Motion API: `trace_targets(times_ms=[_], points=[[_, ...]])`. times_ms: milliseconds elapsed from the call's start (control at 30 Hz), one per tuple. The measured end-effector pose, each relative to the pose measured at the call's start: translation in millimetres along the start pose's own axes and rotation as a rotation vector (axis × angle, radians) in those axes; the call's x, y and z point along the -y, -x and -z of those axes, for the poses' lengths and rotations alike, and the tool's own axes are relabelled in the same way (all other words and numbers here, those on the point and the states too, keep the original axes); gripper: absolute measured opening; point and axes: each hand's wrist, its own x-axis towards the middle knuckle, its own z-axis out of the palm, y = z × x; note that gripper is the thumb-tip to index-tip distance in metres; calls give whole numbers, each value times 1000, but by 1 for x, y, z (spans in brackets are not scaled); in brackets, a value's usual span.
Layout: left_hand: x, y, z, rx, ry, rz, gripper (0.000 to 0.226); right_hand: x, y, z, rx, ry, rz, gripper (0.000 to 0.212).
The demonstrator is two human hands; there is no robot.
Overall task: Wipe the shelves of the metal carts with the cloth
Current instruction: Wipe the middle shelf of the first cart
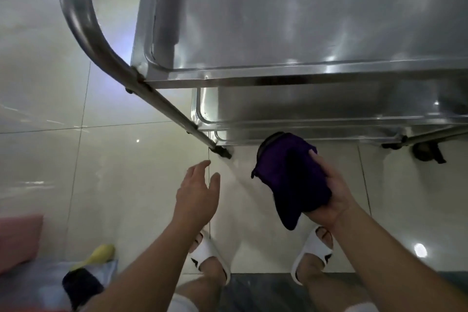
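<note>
A steel cart fills the upper right, seen from above. Its top shelf (304, 12) is shiny, a middle shelf (316, 106) shows below it, and a sliver of the lowest shelf (243, 135) lies under that. My right hand (331, 192) holds a folded dark purple cloth (291, 177) in front of the cart's lower edge, fingers wrapped round the cloth's right side. My left hand (197, 192) hovers empty to the left of the cloth, fingers straight and relaxed, just below the cart's front left leg (177, 116).
The curved handle tube (76, 7) runs down the left side. A caster (428, 153) sits at the right. Pale floor tiles (101, 159) surround my feet in white slippers (210, 256). A pink item (17, 238), a yellow object (98, 254) and a dark object (81, 286) lie at bottom left.
</note>
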Motion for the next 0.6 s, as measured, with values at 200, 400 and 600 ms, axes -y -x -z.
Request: trace_targets(times_ms=[200, 400, 600], points=[[42, -74, -34, -145, 109, -69, 48, -8, -82, 8, 81, 46, 114, 47], [73, -125, -33, -348, 214, -219, 39, -1, -153, -1, 237, 119, 227, 35], [79, -162, -24, -608, 462, -251, 19, 29, -199, -24, 385, 290, 425, 28]])
